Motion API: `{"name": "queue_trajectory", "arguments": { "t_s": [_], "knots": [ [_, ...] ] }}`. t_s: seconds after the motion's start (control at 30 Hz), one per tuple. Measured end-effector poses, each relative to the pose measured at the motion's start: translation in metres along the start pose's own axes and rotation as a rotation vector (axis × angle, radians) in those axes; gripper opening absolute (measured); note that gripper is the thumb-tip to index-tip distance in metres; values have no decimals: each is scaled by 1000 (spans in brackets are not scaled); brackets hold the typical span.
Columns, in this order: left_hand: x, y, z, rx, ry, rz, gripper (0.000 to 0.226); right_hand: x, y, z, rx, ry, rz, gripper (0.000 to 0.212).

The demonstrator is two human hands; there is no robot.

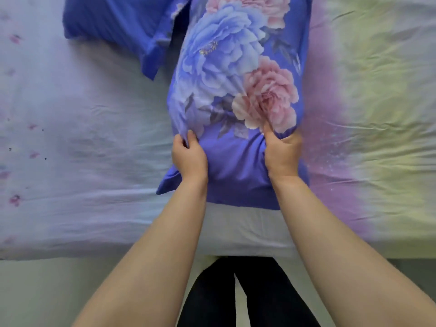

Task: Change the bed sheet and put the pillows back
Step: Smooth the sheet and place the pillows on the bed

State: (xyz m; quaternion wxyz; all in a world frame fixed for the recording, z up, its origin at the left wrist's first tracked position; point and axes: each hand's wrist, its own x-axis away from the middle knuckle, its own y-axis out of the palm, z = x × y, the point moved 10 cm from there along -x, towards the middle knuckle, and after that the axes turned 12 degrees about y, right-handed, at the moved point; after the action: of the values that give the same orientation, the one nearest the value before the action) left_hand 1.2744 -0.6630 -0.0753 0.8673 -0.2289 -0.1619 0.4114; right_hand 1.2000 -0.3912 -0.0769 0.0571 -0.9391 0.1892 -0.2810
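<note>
From above, I look down at a bed covered by a pale pastel sheet [94, 138], lilac on the left and fading to yellow on the right. A blue pillow [238, 95] printed with large blue and pink flowers lies lengthwise across the sheet, its near end by the bed's edge. My left hand [188, 156] pinches the pillow's left edge, fingers curled into the fabric. My right hand [282, 153] grips the right side, thumb pressed into the cover. A second blue pillow [113, 22] lies at the far left, touching the first.

I judge the risks as these: pulling on loose cover alone could slide the case off its filling, and dragging the pillow could rumple the sheet, already creased, beneath it.
</note>
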Motion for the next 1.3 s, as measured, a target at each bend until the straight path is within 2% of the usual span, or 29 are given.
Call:
{"name": "queue_trajectory", "arguments": {
  "t_s": [0.13,0.2,0.23,0.3,0.37,0.43,0.5,0.57,0.6,0.67,0.73,0.77,0.8,0.83,0.9,0.97,1.0,1.03,1.07,1.1,1.13,1.17,1.23,1.3],
  "knots": [
    [-22,62,103,122,318,-120,25,-52,-47,-57,-89,-210,246,45],
    [-37,102,136,125,456,-261,16,-83,-65,-71,-124,-266,303,64],
    [-37,122,142,126,503,-357,19,-103,-68,-73,-121,-261,291,70],
    [-27,157,119,36,541,-561,36,-144,-75,-57,-27,-190,310,62],
    [-10,168,64,-208,549,-680,55,-176,-85,-17,98,-111,363,52],
    [3,158,-4,-492,487,-755,58,-194,-84,44,234,49,352,53],
    [8,134,-57,-642,420,-793,54,-185,-38,103,739,126,171,61],
    [0,110,-90,-677,409,-779,51,-126,55,150,1192,-81,-170,64],
    [-9,102,-102,-687,426,-773,51,-77,107,174,1285,-254,-357,65],
    [-25,87,-120,-720,471,-798,51,58,193,234,1381,-546,-789,67],
    [-40,70,-142,-778,517,-847,53,206,230,294,1408,-719,-1278,61],
    [-48,58,-158,-810,524,-881,54,253,235,305,1342,-758,-1415,52],
    [-56,44,-177,-851,522,-914,56,274,242,302,1221,-793,-1433,41],
    [-66,25,-199,-900,511,-939,58,270,252,282,1060,-828,-1297,32],
    [-94,-28,-244,-981,472,-919,62,195,258,237,847,-841,-724,30],
    [-133,-95,-288,-1038,371,-830,65,102,236,192,814,-755,-157,43],
    [-153,-132,-311,-1067,307,-781,67,63,226,177,852,-627,34,50],
    [-170,-171,-335,-1093,237,-734,68,34,220,175,896,-403,158,57],
    [-184,-211,-356,-1116,158,-679,68,23,226,183,943,-199,210,63],
    [-195,-250,-375,-1129,72,-615,69,35,248,193,1020,-97,200,66],
    [-205,-287,-391,-1134,-17,-541,68,63,285,206,1109,-148,142,67],
    [-212,-319,-403,-1131,-108,-470,67,106,334,227,1185,-275,6,67],
    [-220,-360,-417,-1109,-266,-371,64,242,424,292,1273,-605,-468,66],
    [-226,-368,-414,-1050,-327,-326,60,388,451,349,1277,-871,-864,60]
  ]
}}
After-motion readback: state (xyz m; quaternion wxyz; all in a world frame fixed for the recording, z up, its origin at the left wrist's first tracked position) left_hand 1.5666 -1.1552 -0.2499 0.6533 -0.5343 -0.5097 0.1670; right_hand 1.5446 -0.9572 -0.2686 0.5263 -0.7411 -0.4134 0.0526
